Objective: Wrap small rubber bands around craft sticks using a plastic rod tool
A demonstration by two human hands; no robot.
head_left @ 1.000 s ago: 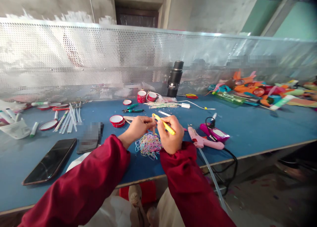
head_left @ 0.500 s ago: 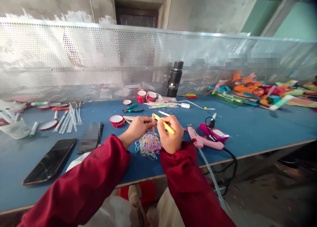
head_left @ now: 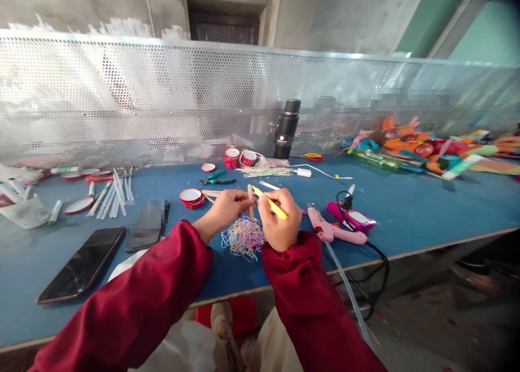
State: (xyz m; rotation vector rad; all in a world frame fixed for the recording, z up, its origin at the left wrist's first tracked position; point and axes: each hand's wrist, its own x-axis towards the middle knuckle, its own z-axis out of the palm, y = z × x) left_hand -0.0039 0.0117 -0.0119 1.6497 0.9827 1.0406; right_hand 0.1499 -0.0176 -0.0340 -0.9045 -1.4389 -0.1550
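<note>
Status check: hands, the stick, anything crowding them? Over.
Left hand pinching wooden stick, roughly upright. Right hand gripping yellow tool, tip at the stick. Rubber-band pile under both hands; glue gun beside right.

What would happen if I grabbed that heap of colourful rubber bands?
The rubber bands look thin and tangled, so they would probably flop and dangle. The loose heap likely weighs little, and some may drop off.

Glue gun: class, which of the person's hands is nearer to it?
Right. The right hand, gripping a yellow tool, is just left of the glue gun; the left hand, pinching a stick, sits farther left, beyond the right hand.
</note>
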